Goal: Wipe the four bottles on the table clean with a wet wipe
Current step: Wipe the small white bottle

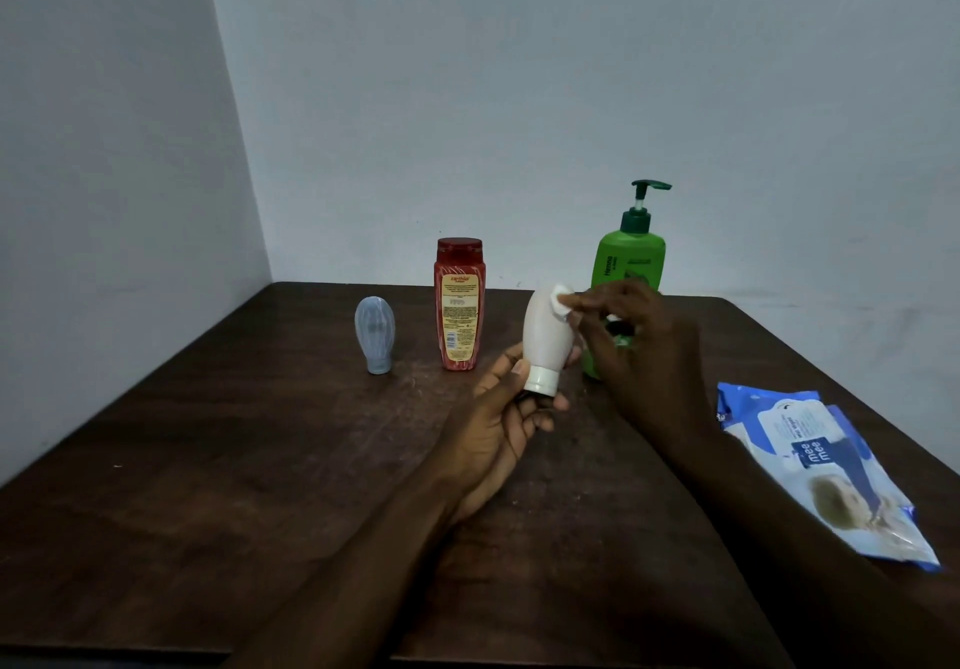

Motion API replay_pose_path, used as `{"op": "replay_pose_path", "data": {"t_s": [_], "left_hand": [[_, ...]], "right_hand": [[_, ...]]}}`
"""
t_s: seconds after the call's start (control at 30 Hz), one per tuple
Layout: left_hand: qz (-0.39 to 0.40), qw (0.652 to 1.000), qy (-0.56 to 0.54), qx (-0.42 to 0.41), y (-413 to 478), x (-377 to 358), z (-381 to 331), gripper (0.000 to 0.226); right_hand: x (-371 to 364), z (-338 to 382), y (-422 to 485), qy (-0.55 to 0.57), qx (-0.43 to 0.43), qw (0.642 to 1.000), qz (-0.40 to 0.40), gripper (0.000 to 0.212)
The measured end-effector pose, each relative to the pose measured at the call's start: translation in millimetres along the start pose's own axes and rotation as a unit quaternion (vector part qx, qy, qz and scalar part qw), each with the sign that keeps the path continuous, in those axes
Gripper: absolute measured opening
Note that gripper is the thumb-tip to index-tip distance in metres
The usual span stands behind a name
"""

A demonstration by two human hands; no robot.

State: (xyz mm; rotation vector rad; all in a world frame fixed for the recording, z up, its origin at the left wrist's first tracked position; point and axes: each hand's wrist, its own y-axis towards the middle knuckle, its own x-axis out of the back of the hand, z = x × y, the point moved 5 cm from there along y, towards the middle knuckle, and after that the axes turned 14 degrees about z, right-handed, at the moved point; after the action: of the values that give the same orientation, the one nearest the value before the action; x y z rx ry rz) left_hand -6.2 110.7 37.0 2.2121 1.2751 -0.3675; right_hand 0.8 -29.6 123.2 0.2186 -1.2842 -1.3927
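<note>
BOTTLE GETS A WIPE-DOWN: A person's left hand (498,424) grips a smooth white plastic bottle (545,336) above a dark wooden counter (260,460). Its fingers (511,375) curl round the white cap end, which points down toward the camera, so the rounded, tapering body tilts up and away. The right hand (639,341) reaches in from the right, its fingertips (579,301) pinching a small crumpled wad of white wet wipe (561,299) that touches the upper, far end of the bottle. Three more bottles stand upright on the counter behind. At left, a pale grey-blue bulb-shaped bottle (375,333) rests on its narrow cap; beside it stands a flat-sided red bottle (459,305) with a red cap and a yellow printed label. To the right, a tall glossy green pump bottle (631,253) with a dark green dispenser is partly hidden behind the right hand. A soft blue-and-white plastic pack of wet wipes (815,466) lies flat near the counter's right edge, well apart from the hands. The counter's surface is scuffed and streaked; plain pale walls (467,97) meet in a corner behind
</note>
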Motion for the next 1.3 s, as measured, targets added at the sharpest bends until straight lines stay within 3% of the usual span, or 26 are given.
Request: {"op": "replay_pose_path", "data": {"t_s": [0.23, 0.5, 0.77, 0.97, 1.3], "left_hand": [[-0.021, 0.999, -0.045, 0.007, -0.6, 2.6, -2.9, 0.036], [-0.033, 0.998, -0.045, -0.014, -0.9, 1.5, -6.5, 0.025], [-0.043, 0.998, -0.033, -0.013, -2.6, -0.9, -6.6, 0.028], [-0.037, 0.998, -0.040, -0.008, -1.2, -1.9, -5.9, 0.044], [-0.039, 0.999, -0.033, 0.000, -1.8, 1.5, -4.5, 0.028]], "right_hand": [[0.6, -12.7, 19.6, 0.095, -0.053, 0.994, -0.005, 0.019], [-16.9, 3.2, -17.4, 0.056, -0.018, 0.998, 0.014, 0.026], [-17.1, 11.3, -29.1, 0.025, 0.020, 0.999, 0.039, 0.031], [-0.6, -1.1, -1.3, 0.044, -0.014, 0.999, -0.011, 0.025], [-4.5, 1.5, 26.2, -0.010, 0.003, 1.000, 0.000, 0.017]]}}
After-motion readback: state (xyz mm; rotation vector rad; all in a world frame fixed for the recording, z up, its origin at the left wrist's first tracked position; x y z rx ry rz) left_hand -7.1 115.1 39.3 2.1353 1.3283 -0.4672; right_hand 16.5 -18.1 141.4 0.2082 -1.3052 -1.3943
